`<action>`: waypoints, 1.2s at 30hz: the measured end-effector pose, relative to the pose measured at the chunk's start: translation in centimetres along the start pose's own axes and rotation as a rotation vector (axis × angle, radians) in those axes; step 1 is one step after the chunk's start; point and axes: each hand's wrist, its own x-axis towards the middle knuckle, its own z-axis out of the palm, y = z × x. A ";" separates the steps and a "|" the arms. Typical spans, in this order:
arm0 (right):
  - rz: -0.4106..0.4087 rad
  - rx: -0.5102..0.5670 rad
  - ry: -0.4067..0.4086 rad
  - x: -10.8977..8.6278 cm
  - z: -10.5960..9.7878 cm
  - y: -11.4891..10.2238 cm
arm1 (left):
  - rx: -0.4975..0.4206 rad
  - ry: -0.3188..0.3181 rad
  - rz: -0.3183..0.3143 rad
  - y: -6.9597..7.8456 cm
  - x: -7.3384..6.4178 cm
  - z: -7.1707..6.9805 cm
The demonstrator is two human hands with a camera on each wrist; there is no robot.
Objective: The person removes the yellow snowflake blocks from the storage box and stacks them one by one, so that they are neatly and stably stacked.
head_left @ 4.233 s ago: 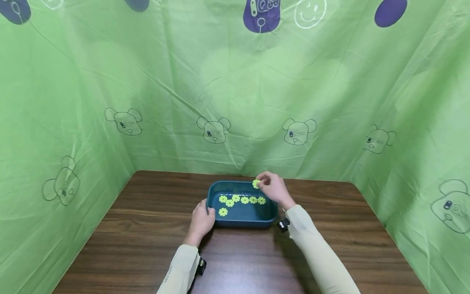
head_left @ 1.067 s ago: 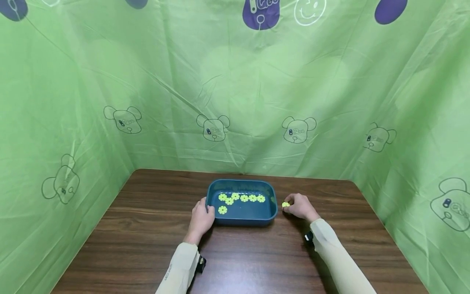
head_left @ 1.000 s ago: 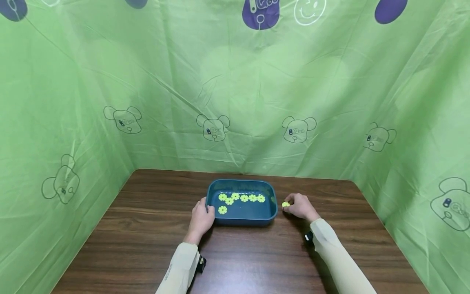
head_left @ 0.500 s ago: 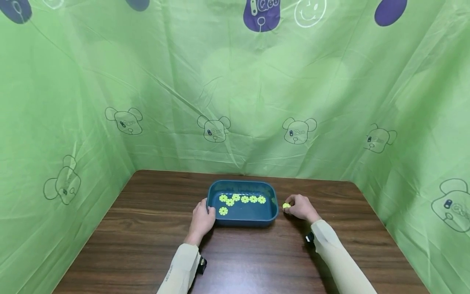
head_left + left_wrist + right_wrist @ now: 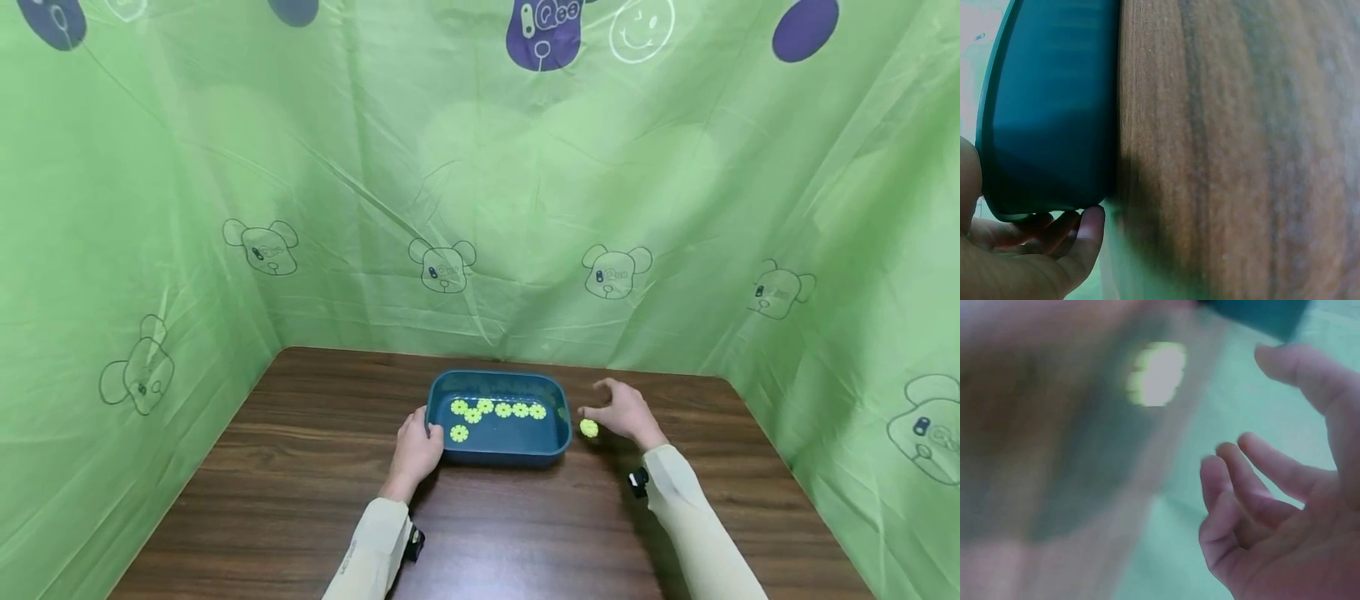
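Observation:
A dark blue rectangular tray stands on the table with several flat yellow-green flower-shaped pieces on its floor. My left hand grips the tray's left side, thumb over the rim. In the left wrist view the fingertips press against the tray wall. Right of the tray, a yellow-green flower-shaped piece lies on the table; whether it is one or a stack is unclear. My right hand is just beside it, thumb and fingers spread, holding nothing. The right wrist view shows the piece blurred, apart from the fingers.
The brown wooden table runs back to a green printed curtain that encloses the far side and both flanks. Small black devices, such as the one on the right wrist, are worn over the cream sleeves.
My right hand carried a flower-shaped piece from above the tray's back right to the table on the right. It has since let go and lifted slightly. The left hand keeps its grip.

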 end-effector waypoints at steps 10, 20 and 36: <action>-0.161 0.083 0.074 1.8 -0.1 -7.6 | -0.002 0.003 0.005 0.0 -0.2 0.0; -0.173 0.159 -0.088 2.9 5.1 -12.6 | 0.000 0.011 0.022 0.2 -0.3 0.1; -0.270 0.017 -0.250 2.4 12.6 -15.0 | 0.000 0.011 0.023 -0.3 0.0 0.0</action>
